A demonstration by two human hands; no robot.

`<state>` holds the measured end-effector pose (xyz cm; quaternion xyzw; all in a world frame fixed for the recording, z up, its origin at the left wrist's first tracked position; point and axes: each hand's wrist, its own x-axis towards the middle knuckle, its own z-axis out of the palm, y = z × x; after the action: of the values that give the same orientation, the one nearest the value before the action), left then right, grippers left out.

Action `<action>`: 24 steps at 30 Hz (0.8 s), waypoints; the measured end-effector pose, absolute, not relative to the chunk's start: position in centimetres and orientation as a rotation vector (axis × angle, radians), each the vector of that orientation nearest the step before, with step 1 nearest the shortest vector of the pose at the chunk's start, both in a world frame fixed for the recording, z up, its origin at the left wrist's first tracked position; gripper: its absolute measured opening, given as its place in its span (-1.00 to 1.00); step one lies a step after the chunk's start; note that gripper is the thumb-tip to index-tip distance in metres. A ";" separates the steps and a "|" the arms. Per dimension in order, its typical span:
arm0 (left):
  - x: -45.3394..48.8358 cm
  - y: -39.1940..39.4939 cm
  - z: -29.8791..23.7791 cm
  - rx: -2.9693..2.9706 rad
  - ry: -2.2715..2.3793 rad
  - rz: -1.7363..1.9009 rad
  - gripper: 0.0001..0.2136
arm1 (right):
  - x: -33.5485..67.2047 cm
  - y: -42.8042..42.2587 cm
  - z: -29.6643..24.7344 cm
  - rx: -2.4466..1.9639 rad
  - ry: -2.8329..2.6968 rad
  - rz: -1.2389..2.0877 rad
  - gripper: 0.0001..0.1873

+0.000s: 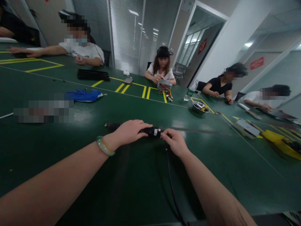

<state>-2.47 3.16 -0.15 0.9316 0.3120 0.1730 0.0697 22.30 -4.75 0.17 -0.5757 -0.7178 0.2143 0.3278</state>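
Note:
My left hand (pixel 130 131) is wrapped over a black corded handheld tool (pixel 150 131) lying along the green work table (pixel 47 153). The tool has a small white label near its right end. My right hand (pixel 174 142) pinches that same end with its fingers. A black cable (pixel 171 183) runs from the tool toward me across the table. A pale green bangle (pixel 105 146) circles my left wrist.
Several seated co-workers surround the table. Farther off lie a blue glove (pixel 84 95), a bundle of coloured wires (pixel 166 91), a metal bowl (pixel 200 107) and a water bottle (pixel 191 91). Yellow tape lines mark the tabletop.

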 end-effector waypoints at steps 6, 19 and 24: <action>-5.6 5.4 1.7 2.596 0.877 0.310 -0.58 | 22.2 -4.7 0.0 -1.617 -1.795 0.595 -0.75; -3.9 2.8 3.5 2.680 0.955 0.246 -0.59 | 20.6 -4.9 -0.4 -1.659 -1.822 0.562 -0.87; -1.2 1.2 0.8 2.881 1.052 0.501 -0.77 | 20.8 -4.9 -0.5 -1.665 -1.846 0.481 -0.91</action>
<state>-1.19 1.17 0.80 0.9269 0.3385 0.1612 0.0171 20.83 -4.87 -0.45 -0.6273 -0.6955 0.1810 0.2999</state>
